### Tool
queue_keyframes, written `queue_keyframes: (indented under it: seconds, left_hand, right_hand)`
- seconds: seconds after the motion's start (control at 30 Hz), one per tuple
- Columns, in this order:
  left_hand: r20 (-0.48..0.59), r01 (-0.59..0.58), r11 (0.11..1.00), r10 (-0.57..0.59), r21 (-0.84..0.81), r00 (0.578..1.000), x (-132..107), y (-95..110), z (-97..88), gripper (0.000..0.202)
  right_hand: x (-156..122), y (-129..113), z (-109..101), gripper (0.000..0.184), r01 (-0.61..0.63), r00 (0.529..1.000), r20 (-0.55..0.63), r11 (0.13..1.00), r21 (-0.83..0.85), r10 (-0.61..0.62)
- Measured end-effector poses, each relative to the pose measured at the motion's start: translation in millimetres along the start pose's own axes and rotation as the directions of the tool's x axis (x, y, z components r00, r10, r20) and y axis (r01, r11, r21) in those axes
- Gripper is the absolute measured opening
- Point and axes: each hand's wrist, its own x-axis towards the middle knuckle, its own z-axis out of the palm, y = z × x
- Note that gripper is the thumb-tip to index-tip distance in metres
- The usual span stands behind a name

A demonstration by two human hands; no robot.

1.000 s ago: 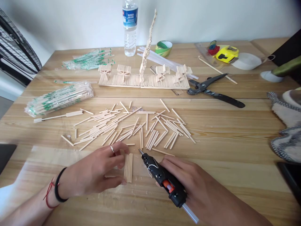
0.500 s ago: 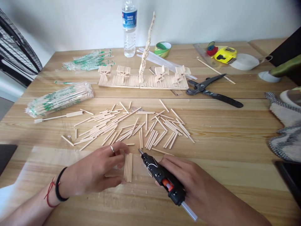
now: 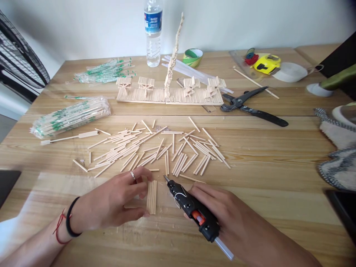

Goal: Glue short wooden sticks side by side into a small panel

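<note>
My left hand (image 3: 116, 200) rests on the wooden table (image 3: 264, 163) with its fingertips pinched against a small row of short wooden sticks (image 3: 151, 197) laid side by side. It wears a ring, and a black band and red string at the wrist. My right hand (image 3: 225, 215) grips a black glue gun (image 3: 193, 213) lying low over the table. Its metal nozzle points up and left, just right of the stick row without touching it. A clear glue stick pokes out of the gun's back end.
Several cut sticks (image 3: 155, 150) lie scattered beyond my hands. Farther back stands a stick model (image 3: 169, 92) with a tall spire, a water bottle (image 3: 153, 31), black cutters (image 3: 250, 105), a tape measure (image 3: 267, 63), tape roll (image 3: 193, 56) and wrapped chopstick packs (image 3: 69, 116). Gloves (image 3: 338, 148) lie right.
</note>
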Motion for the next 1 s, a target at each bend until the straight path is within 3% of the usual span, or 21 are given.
queue_keyframes:
  seconds: [0.4, 0.7, 0.8, 0.87, 1.0]
  left_hand:
    - [0.004, 0.003, 1.000, -0.003, -0.013, 1.000, -0.4, 1.8, -0.8, 0.025]
    - [0.000, 0.009, 1.000, -0.009, -0.007, 1.000, -1.7, 1.8, -0.5, 0.022]
    - [-0.001, 0.004, 1.000, -0.004, -0.008, 1.000, -0.5, 2.1, -0.5, 0.019]
    - [0.003, 0.000, 1.000, 0.000, -0.005, 1.000, 0.4, 1.8, -0.3, 0.016]
    - [0.013, -0.021, 1.000, 0.021, -0.002, 1.000, 0.5, 0.5, 0.1, 0.020]
  right_hand:
    - [-0.8, 0.3, -1.0, 0.044, 0.011, 1.000, -0.008, 1.000, -0.010, -0.011]
    - [-1.3, 1.4, 1.4, 0.031, -0.003, 1.000, -0.009, 0.999, -0.054, 0.002]
    - [-1.6, 2.4, -0.1, 0.040, -0.013, 1.000, -0.016, 1.000, -0.006, 0.013]
    - [-1.9, 4.2, -1.0, 0.044, -0.024, 1.000, 0.010, 1.000, 0.014, 0.024]
    - [-1.3, 7.5, -2.1, 0.032, -0.077, 0.994, 0.084, 0.996, 0.043, 0.073]
